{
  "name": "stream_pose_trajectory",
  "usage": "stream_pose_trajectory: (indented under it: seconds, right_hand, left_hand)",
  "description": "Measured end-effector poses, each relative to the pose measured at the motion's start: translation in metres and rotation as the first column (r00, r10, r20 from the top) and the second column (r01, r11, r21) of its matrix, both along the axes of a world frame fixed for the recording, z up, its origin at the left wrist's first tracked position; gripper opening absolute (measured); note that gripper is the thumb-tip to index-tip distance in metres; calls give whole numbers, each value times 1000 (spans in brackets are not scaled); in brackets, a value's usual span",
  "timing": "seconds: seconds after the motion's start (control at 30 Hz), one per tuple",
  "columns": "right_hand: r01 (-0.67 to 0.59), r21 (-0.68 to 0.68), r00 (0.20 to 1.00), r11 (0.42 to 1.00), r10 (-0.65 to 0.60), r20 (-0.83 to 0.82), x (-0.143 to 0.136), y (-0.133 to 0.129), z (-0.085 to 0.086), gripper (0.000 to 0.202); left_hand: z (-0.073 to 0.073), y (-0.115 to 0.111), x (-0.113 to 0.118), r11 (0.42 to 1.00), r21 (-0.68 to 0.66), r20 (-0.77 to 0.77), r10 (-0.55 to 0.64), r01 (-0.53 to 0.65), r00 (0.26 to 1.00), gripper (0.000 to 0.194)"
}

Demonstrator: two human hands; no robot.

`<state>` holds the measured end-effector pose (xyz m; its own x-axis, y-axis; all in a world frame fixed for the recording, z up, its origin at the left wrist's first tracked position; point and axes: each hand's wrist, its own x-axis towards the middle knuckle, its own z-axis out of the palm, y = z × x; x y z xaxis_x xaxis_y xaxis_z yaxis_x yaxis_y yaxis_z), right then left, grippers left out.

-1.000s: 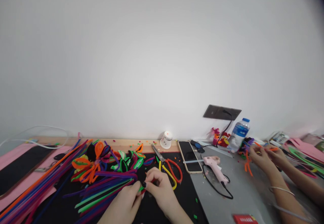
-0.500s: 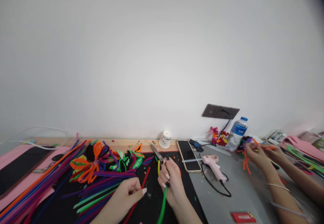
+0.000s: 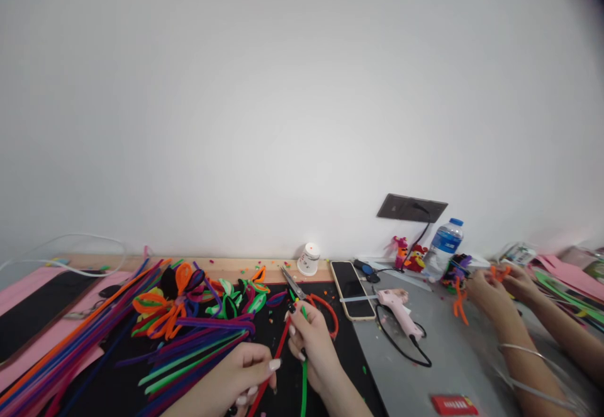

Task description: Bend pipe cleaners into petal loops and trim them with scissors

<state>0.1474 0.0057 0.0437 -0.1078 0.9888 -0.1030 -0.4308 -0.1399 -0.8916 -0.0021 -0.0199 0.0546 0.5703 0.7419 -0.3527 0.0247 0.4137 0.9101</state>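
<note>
Both my hands are low in the middle of the head view, over the black mat. My right hand (image 3: 309, 344) is closed round a green pipe cleaner (image 3: 304, 382), which hangs down from its fingers. Beside it, my left hand (image 3: 250, 370) has its fingers curled at a red pipe cleaner (image 3: 282, 341), whose upper end reaches my right fingertips. Just beyond my right hand lie scissors (image 3: 325, 309) with orange-red handles. Bundled pipe cleaners (image 3: 189, 357) in purple, blue and green spread left of my left hand, below an orange looped flower shape (image 3: 172, 304).
A white paper cup (image 3: 308, 260) stands by the wall. Right of the mat lie a phone (image 3: 352, 288) and a pink glue gun (image 3: 401, 316) with its cord. A water bottle (image 3: 443, 247) stands behind. Another person's hands (image 3: 488, 288) hold orange pipe cleaners at the right.
My right hand has moved slightly down and left, uncovering the scissors' handles. My left hand has shifted right, onto the red pipe cleaner. The other person's hands have moved a little right.
</note>
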Motion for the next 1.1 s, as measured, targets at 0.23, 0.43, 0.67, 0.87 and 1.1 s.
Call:
stream_pose_trajectory:
  seconds: [0.23, 0.43, 0.67, 0.87, 1.1]
  right_hand:
    - [158, 29, 987, 987, -157, -25, 3, 1, 4, 27]
    - [35, 80, 999, 996, -32, -34, 2, 0, 4, 34]
    - [-40, 47, 997, 998, 36, 74, 0, -3, 6, 26]
    - [-88, 20, 971, 996, 82, 225, -5, -5, 5, 26]
    - [-104, -57, 930, 993, 117, 349, -5, -7, 1, 25]
  left_hand:
    - [-2, -1, 0, 1000, -6, -58, -12, 12, 998, 41]
    - [-22, 9, 3, 994, 26, -33, 107, -106, 994, 44]
    - [-39, 21, 1, 956, 13, 46, 293, -294, 955, 48]
    - [-26, 21, -2, 920, 12, 104, 388, -392, 916, 44]
    - [-22, 19, -1, 928, -45, 81, 373, -371, 924, 46]
